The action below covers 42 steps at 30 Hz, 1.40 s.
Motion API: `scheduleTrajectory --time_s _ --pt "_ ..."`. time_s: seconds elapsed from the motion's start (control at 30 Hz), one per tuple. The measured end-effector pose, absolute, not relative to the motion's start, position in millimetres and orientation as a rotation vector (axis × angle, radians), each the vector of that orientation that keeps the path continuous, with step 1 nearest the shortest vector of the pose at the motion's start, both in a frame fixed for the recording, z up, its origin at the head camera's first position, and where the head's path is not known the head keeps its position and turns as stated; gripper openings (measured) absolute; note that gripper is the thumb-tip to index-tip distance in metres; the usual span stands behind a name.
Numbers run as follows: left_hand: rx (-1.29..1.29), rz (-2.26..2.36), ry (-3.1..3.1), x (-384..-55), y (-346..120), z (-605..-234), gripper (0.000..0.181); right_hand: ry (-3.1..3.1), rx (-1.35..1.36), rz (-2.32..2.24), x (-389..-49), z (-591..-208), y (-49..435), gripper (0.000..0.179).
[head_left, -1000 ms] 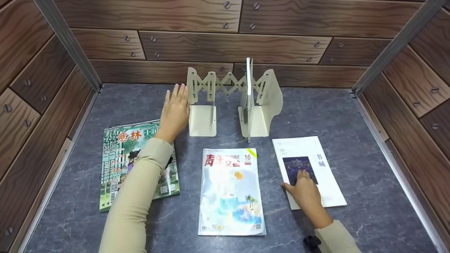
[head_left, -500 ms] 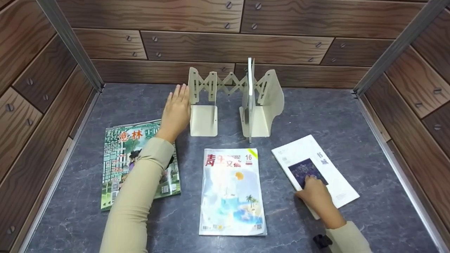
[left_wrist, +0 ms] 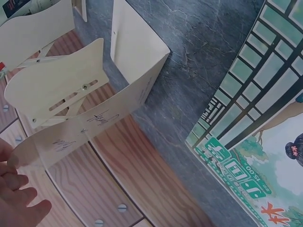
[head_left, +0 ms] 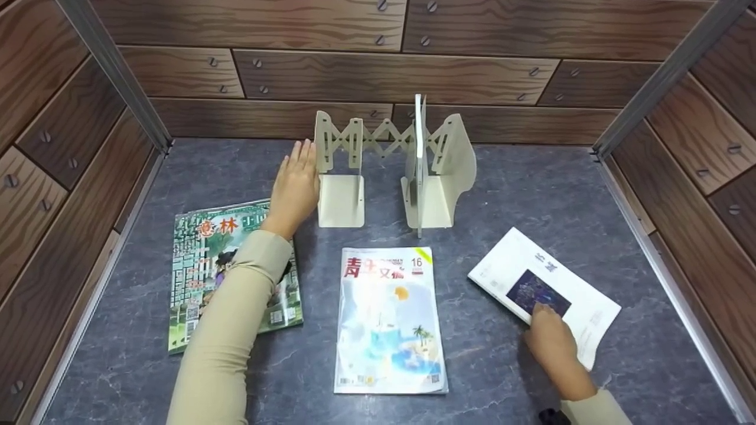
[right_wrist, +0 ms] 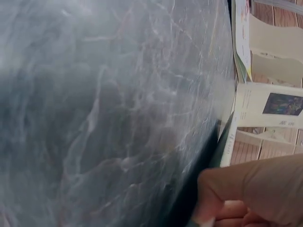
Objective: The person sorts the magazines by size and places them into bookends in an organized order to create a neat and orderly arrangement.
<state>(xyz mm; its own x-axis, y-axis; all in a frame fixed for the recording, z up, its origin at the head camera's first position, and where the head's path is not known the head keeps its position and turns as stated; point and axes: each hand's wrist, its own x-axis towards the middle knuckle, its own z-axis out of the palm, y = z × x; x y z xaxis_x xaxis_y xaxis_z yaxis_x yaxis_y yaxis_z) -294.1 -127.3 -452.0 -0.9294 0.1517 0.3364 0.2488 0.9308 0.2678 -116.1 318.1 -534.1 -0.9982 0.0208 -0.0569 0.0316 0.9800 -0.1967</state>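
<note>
My left hand [head_left: 295, 186] lies with straight fingers against the outer left plate of a cream expandable bookend [head_left: 341, 200]. In the left wrist view, its fingertips touch the edge of that bookend plate [left_wrist: 94, 118]. A thin book [head_left: 419, 165] stands upright in the right part of the bookend. On the right, my right hand [head_left: 552, 342] pinches the lower-left edge of a white magazine [head_left: 582, 295] with a dark picture, fingers on its cover. The magazine is turned askew, and its near corner bends. In the right wrist view the thumb is curled in at the edge.
A magazine with a blue seaside cover [head_left: 387, 330] lies flat in the middle. Left of it, a green illustrated magazine [head_left: 236, 224] lies partly under my left arm. Wood-patterned walls [head_left: 396, 77] with metal corner posts enclose the dark marbled table [head_left: 649, 378].
The right hand has moved right and towards me, swinging the white magazine from nearly straight to a strong slant. The left hand and the bookend stay where they were.
</note>
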Motion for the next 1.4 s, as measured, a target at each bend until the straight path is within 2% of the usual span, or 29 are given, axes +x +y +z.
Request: scheduleTrajectory --time_s 0.3,0.53,0.83,1.4 --pt "-0.291 -0.485 -2.765 -293.3 -125.8 -452.4 0.053 3.14 0.137 -0.399 -116.0 -534.8 327.5 0.032" --pt "-0.288 -0.451 -2.778 -295.3 -124.8 -452.5 0.053 3.248 0.063 -0.419 -109.3 -537.7 327.2 0.03" --pt "-0.285 -0.474 -2.791 -294.7 -123.4 -451.9 0.054 3.375 0.118 -0.458 -104.7 -538.6 327.9 0.026" --pt "-0.277 -0.47 -2.79 -294.4 -124.4 -448.9 0.054 3.615 0.082 -1.018 -87.1 -535.1 305.9 0.025"
